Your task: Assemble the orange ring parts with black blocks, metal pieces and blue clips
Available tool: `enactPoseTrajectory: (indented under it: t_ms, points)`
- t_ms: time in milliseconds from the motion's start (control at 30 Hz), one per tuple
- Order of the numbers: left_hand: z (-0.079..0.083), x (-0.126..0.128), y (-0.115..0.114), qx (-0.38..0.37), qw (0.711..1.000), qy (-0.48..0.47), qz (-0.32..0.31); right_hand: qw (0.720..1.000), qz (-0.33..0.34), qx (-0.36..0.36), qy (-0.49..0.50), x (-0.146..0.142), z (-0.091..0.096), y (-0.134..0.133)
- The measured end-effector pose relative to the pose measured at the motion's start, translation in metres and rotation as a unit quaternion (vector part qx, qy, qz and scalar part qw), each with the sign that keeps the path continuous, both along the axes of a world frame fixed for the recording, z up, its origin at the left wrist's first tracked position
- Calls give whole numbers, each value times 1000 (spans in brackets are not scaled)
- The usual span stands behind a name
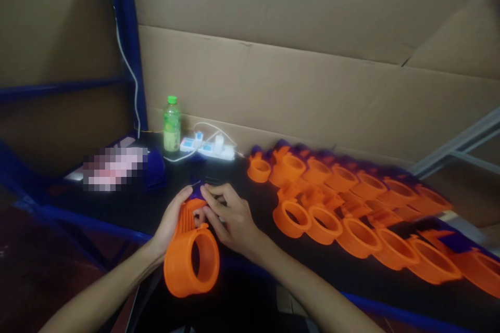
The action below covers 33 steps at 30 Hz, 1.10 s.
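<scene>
An orange plastic ring part with a ribbed handle stands at the near edge of a black table, its wide opening facing me. My left hand is wrapped round the handle from the left. My right hand has its fingers pinched on a small blue piece at the top of the handle. Both hands meet over the part.
Several rows of the same orange ring parts, some with blue pieces, cover the table to the right. A green-capped bottle, a white power strip with cables and a blue rack post stand at the back left before cardboard walls.
</scene>
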<state>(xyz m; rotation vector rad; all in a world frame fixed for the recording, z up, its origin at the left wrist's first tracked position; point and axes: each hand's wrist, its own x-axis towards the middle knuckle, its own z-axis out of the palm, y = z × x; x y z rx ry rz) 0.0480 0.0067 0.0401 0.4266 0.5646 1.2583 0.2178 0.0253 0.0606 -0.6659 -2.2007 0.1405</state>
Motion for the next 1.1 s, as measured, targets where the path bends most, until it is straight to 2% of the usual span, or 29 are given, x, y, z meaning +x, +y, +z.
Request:
enactPoseTrajectory:
  t_ms: [67, 133, 200, 333, 400, 500, 633, 733, 833, 900, 1000, 1100]
  points:
    - [0, -4, 1, 16, 996, 4, -84, 999, 18, -35, 35, 0, 6, 3]
    - [-2, -8, 3, 38, 990, 5, -138, 995, 37, -70, 59, -2, 15, 7]
    - [-4, -9, 4, 44, 988, -1, -147, 990, 57, -116, 57, -4, 25, 11]
    - [-8, -6, 7, 33, 994, 12, -106, 976, 88, -191, 51, -6, 40, 19]
    - [-8, -2, 7, 37, 998, 25, -55, 978, 96, -178, 44, -6, 47, 23]
    - [-6, 1, 8, 47, 999, -6, 17, 989, 81, -119, -14, -6, 58, 29]
    - [0, 1, 5, 29, 996, -71, -37, 990, 47, -57, -121, -13, 72, 29]
    - [2, -1, 2, 6, 996, -80, -50, 989, 46, -46, -136, -22, 84, 36]
    - [1, -3, 2, -1, 995, -70, -68, 990, 14, -96, -103, -39, 93, 61]
    - [-1, -5, 3, 3, 993, -70, -91, 980, -8, -155, -128, -58, 94, 85]
    - [-7, -9, 3, 20, 991, -84, -103, 955, 12, -227, -193, -92, 87, 120]
    - [-11, -11, 3, 26, 991, -88, -93, 945, 27, -250, -207, -123, 72, 141]
